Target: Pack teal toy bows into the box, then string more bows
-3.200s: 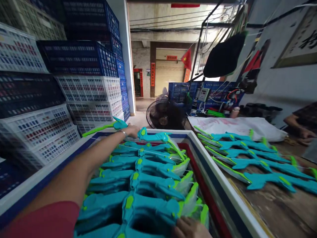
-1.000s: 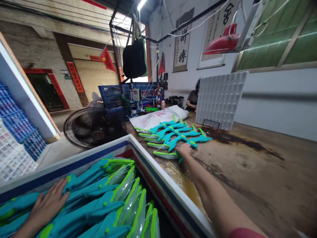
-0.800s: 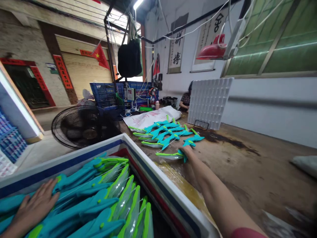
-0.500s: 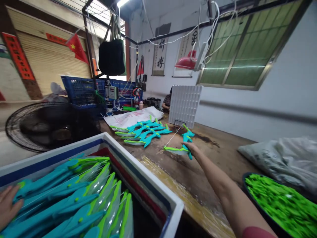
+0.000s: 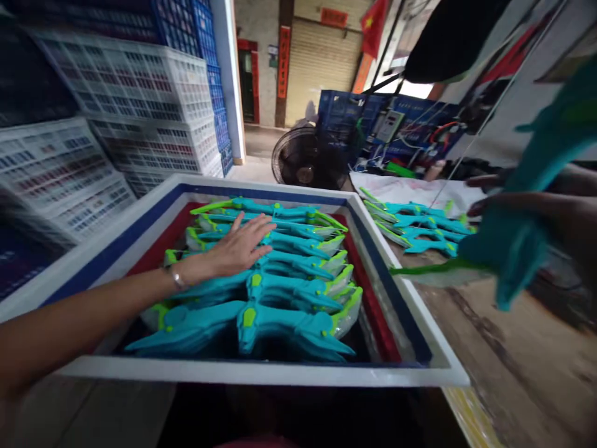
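My left hand (image 5: 242, 246) lies with fingers outstretched on several teal and lime-green toy bows (image 5: 289, 320) nested in rows inside a white crate (image 5: 261, 371). A silver bracelet circles that wrist. At the right side, my right hand (image 5: 564, 214) is closed round another toy bow (image 5: 513, 249), raised above the table. This bow hangs tilted, its white string running up to the right; both it and the hand are blurred. Behind it, more toy bows (image 5: 424, 227) rest on the table in a small overlapping group.
White plastic crates (image 5: 144, 99) stand stacked at the left, with blue ones beside them. A black fan (image 5: 305, 162) stands beyond the crate. Blue baskets, wires and a small control box (image 5: 389, 126) are at the back of the wooden table (image 5: 522, 367).
The view has swung left onto the crate. My right hand has lifted the toy bow from the table and brought it closer. My left hand still rests on the bows in the crate.
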`<act>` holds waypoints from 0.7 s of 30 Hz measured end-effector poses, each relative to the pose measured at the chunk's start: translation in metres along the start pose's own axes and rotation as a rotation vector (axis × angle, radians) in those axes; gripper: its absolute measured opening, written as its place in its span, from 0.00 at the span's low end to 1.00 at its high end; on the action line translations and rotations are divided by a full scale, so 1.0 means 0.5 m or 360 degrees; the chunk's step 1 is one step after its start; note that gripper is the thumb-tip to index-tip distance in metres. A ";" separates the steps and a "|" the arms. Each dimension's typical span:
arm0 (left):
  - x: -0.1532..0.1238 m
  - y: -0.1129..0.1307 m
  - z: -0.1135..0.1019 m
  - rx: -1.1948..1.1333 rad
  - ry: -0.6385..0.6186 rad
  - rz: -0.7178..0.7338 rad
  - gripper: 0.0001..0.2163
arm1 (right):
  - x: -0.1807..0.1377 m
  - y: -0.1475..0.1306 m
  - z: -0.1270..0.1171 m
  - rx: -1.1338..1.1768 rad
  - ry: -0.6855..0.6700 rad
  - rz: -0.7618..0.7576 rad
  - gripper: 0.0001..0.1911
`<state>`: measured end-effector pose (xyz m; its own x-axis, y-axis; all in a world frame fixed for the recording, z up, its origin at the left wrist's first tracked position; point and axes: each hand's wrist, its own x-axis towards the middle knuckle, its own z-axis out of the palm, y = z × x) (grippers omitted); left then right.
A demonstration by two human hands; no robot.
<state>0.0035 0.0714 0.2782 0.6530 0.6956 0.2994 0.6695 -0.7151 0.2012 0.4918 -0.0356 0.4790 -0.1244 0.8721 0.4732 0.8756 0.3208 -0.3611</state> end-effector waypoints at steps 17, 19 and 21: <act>-0.243 0.076 -0.051 -0.0112 0.0102 0.0172 0.15 | -0.185 -0.294 0.586 -0.0852 -0.1371 -0.0800 0.23; -0.236 0.066 -0.013 -0.0326 -0.0184 0.0007 0.20 | -0.181 -0.301 0.591 -0.0813 -0.1356 -0.0807 0.21; -0.232 0.061 0.010 -0.0466 -0.0481 -0.0132 0.28 | -0.185 -0.312 0.599 -0.0745 -0.1323 -0.0815 0.17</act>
<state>-0.0499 -0.0306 0.2451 0.7046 0.7096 -0.0067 0.6237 -0.6148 0.4827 0.2270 -0.0559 0.2509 -0.6494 0.7085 -0.2762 0.6989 0.6992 0.1504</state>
